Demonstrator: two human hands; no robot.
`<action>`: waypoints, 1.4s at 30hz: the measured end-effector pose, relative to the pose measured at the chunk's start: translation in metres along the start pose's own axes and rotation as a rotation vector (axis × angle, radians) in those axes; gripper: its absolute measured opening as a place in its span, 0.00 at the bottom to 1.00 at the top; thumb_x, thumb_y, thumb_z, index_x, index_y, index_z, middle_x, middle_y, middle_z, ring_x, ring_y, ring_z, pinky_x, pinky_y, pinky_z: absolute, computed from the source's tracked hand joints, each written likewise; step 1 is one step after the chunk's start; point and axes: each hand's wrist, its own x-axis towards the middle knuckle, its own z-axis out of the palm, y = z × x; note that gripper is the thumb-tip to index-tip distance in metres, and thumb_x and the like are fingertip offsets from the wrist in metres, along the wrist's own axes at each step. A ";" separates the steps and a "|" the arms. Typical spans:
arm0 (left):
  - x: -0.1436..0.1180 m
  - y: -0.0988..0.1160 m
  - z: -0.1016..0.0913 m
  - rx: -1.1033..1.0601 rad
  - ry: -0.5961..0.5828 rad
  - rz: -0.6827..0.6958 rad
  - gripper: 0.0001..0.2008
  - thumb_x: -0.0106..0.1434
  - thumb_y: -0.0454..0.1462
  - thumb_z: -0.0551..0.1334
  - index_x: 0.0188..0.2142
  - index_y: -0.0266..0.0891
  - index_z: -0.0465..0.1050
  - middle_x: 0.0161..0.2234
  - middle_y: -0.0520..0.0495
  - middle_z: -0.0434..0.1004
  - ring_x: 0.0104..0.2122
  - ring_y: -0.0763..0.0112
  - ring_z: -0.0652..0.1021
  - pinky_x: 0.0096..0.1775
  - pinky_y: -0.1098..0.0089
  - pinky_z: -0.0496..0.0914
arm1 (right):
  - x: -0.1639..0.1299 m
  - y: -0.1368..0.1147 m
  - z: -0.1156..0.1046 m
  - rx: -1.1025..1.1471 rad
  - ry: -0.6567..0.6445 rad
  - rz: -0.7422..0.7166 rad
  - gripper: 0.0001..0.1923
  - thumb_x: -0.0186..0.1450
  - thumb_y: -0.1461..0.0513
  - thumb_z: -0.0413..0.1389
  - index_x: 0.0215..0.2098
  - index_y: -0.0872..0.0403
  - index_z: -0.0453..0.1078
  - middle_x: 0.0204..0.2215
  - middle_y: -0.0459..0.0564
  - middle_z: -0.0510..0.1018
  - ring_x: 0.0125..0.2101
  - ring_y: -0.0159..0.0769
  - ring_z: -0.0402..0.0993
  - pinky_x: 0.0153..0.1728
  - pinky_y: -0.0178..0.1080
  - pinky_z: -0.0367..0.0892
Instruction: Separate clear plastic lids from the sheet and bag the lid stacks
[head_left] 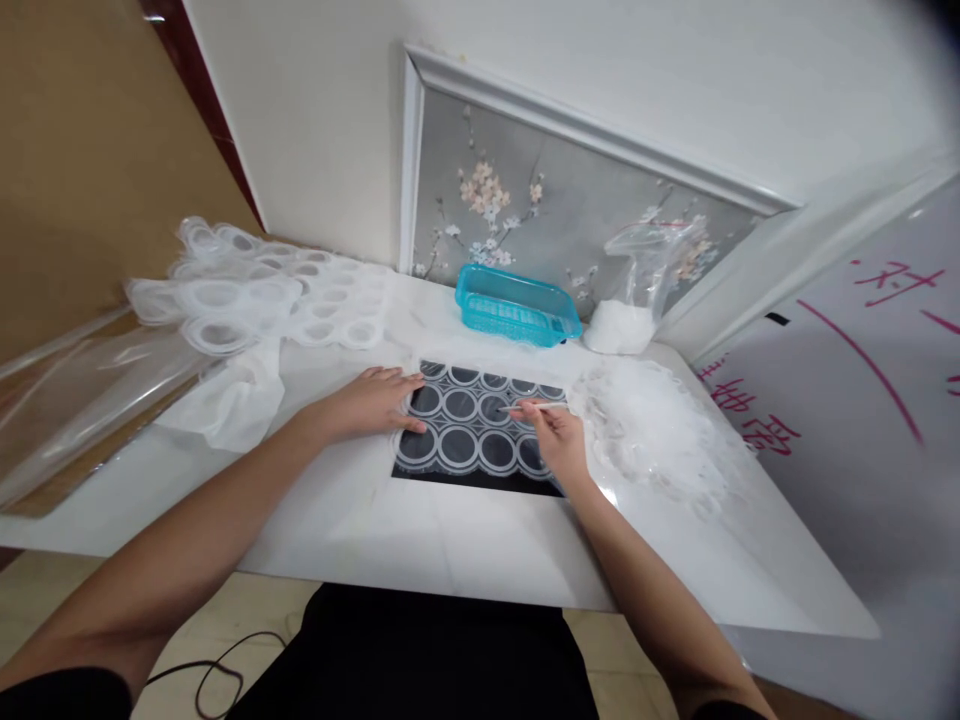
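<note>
On the white table lies a black sheet (480,484), covered by a clear film with rows of white rings (478,449). My left hand (375,405) rests flat at the left edge of the film, fingers spread, thumb and fingertips touching it. Over the right part of the film, my right hand (559,440) pinches a slim pale stick-like tool (513,408). Its dark tip points left and is at or just above one ring; contact cannot be made out. Whether the tool is a pen or tweezers is too small to tell.
A heap of ringed white film (330,300) lies at the left, beside a crumpled white sheet (244,395). A blue plastic basket (517,308) and a clear bag with white contents (621,328) stand behind. More translucent ringed pieces (660,430) are piled at the right.
</note>
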 end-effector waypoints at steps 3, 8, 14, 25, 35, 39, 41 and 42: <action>-0.001 0.003 0.000 0.001 -0.025 -0.026 0.47 0.55 0.64 0.55 0.66 0.42 0.48 0.68 0.46 0.45 0.66 0.51 0.50 0.63 0.55 0.43 | 0.007 0.008 0.005 -0.139 0.054 0.034 0.23 0.63 0.46 0.53 0.32 0.56 0.76 0.21 0.50 0.78 0.23 0.37 0.74 0.30 0.39 0.70; 0.000 0.009 0.007 -0.019 0.083 -0.005 0.43 0.61 0.64 0.44 0.66 0.41 0.49 0.67 0.44 0.50 0.65 0.54 0.52 0.63 0.53 0.41 | 0.026 0.015 0.007 -0.382 -0.038 -0.143 0.18 0.64 0.50 0.54 0.35 0.55 0.77 0.35 0.53 0.81 0.35 0.40 0.76 0.38 0.39 0.68; 0.005 0.004 0.023 -0.002 0.079 -0.007 0.54 0.52 0.69 0.49 0.67 0.38 0.42 0.68 0.44 0.40 0.67 0.51 0.43 0.63 0.48 0.32 | 0.041 0.000 0.035 -0.440 -0.221 -0.137 0.15 0.63 0.52 0.56 0.28 0.54 0.76 0.28 0.52 0.81 0.30 0.42 0.76 0.35 0.40 0.67; 0.002 0.001 0.024 0.023 0.057 -0.015 0.58 0.49 0.70 0.48 0.68 0.37 0.37 0.68 0.48 0.36 0.67 0.51 0.36 0.60 0.41 0.25 | 0.008 -0.014 0.122 -0.034 -0.243 0.037 0.15 0.63 0.51 0.57 0.35 0.54 0.75 0.26 0.48 0.79 0.27 0.36 0.75 0.31 0.36 0.67; 0.004 -0.001 0.027 0.004 0.066 -0.004 0.58 0.50 0.70 0.48 0.68 0.35 0.35 0.68 0.46 0.37 0.67 0.47 0.36 0.59 0.38 0.25 | -0.003 -0.012 0.115 -0.239 -0.234 -0.172 0.10 0.66 0.56 0.54 0.35 0.52 0.76 0.36 0.50 0.81 0.44 0.43 0.74 0.46 0.43 0.69; 0.005 0.000 0.030 0.001 0.080 -0.009 0.60 0.50 0.69 0.49 0.67 0.32 0.28 0.68 0.42 0.38 0.67 0.44 0.37 0.56 0.35 0.22 | 0.004 -0.015 0.112 -0.582 -0.355 -0.527 0.10 0.67 0.63 0.51 0.38 0.49 0.75 0.35 0.48 0.81 0.58 0.45 0.62 0.63 0.55 0.46; 0.006 -0.001 0.030 0.011 0.082 -0.005 0.62 0.49 0.70 0.50 0.67 0.32 0.26 0.68 0.40 0.38 0.67 0.43 0.37 0.55 0.36 0.19 | 0.025 -0.019 0.104 -0.662 -0.307 -0.568 0.09 0.66 0.64 0.52 0.38 0.47 0.74 0.35 0.46 0.80 0.57 0.45 0.62 0.64 0.58 0.38; 0.007 -0.001 0.029 0.011 0.072 -0.004 0.63 0.48 0.70 0.50 0.67 0.32 0.25 0.68 0.40 0.37 0.67 0.43 0.36 0.55 0.37 0.18 | 0.039 -0.020 0.097 -0.661 -0.244 -0.541 0.10 0.66 0.64 0.50 0.39 0.47 0.73 0.37 0.47 0.79 0.56 0.45 0.63 0.63 0.59 0.39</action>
